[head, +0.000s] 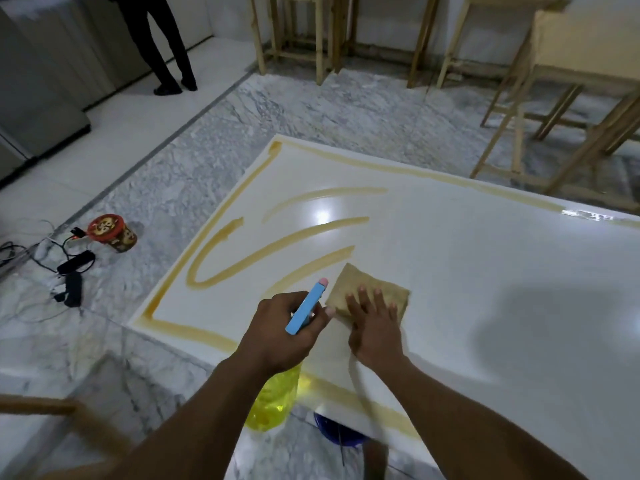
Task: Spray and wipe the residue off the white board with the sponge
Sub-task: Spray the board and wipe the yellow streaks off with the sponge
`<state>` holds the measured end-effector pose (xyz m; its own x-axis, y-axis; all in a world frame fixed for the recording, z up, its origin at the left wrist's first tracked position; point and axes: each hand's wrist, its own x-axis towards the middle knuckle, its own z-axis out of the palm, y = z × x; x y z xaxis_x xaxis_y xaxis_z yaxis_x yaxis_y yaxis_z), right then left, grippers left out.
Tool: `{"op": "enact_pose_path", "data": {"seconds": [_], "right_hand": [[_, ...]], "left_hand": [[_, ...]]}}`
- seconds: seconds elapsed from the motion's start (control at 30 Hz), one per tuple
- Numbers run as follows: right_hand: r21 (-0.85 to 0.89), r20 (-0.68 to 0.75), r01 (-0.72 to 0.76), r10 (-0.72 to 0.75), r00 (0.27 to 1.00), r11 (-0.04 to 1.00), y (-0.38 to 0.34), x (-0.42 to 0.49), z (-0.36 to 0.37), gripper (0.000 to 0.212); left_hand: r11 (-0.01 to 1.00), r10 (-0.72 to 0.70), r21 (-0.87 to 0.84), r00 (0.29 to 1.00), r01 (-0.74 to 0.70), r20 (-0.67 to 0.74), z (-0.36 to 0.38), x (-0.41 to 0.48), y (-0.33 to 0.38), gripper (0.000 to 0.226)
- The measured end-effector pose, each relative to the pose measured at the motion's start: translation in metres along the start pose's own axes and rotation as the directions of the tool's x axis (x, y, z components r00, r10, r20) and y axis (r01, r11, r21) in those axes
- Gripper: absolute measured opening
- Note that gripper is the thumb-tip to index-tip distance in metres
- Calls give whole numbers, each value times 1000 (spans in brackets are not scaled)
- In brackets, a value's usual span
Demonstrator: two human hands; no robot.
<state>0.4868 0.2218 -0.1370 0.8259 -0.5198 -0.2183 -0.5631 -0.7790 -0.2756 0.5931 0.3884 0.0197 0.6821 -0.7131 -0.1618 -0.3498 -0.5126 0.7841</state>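
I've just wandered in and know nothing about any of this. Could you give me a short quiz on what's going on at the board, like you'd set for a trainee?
1. True or false: the right hand lies flat on the sponge.
2. What does the left hand have in its grip? A) spray bottle B) paintbrush C) mug
3. Fill the gap: the curved streaks of amber residue on the white board lie on the sponge's ____ side, as the camera sees it.

Key: 1 true; 2 A; 3 left.
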Motion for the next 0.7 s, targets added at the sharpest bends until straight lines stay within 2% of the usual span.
{"op": "enact_pose_path", "data": {"seconds": [0.07, 0.2, 0.27, 0.3, 0.33, 0.4, 0.47, 0.5, 0.53, 0.63, 0.7], "right_hand": [[10, 42, -1, 1, 999, 1000, -31, -43, 14, 74], [70, 154, -1, -10, 988, 998, -57, -70, 11, 64], [261, 165, -79, 36, 986, 962, -55, -71, -12, 49], [415, 168, -153, 89, 982, 897, -51, -69, -29, 43], [585, 194, -233, 145, 970, 777, -46, -67, -49, 38], [828, 280, -352, 222, 934, 436, -34, -65, -86, 33], [915, 375, -401, 261, 889, 51, -20, -64, -115, 31], [908, 419, -407, 249, 873, -102, -13, -65, -127, 33], [890, 445, -404, 212, 870, -210, -10, -67, -138, 35], [849, 449, -387, 106, 887, -359, -2, -72, -163, 37], [838, 440, -391, 48, 897, -380, 2, -74, -169, 39]], "left_hand": [[1000, 9, -17, 1000, -9, 6, -14, -34, -10, 40], [999, 16, -32, 1000, -16, 0, -32, -71, -23, 42], [999, 34, -1, 999, -34, 10, -41, -83, -23, 43], [999, 38, -1, 999, -38, 15, -44, -86, -21, 43], [999, 36, -1, 999, -36, 20, -45, -86, -20, 43], [1000, 21, -19, 999, -21, 31, -48, -83, -14, 42], [998, 16, -59, 998, -12, 68, -48, -75, -7, 42], [998, 18, -65, 996, -12, 90, -47, -71, -1, 42], [998, 24, -57, 994, -18, 106, -45, -67, 4, 43], [996, 60, 53, 983, -70, 171, -35, -54, 24, 44], [983, 71, 151, 974, -105, 216, -27, -47, 35, 43]]}}
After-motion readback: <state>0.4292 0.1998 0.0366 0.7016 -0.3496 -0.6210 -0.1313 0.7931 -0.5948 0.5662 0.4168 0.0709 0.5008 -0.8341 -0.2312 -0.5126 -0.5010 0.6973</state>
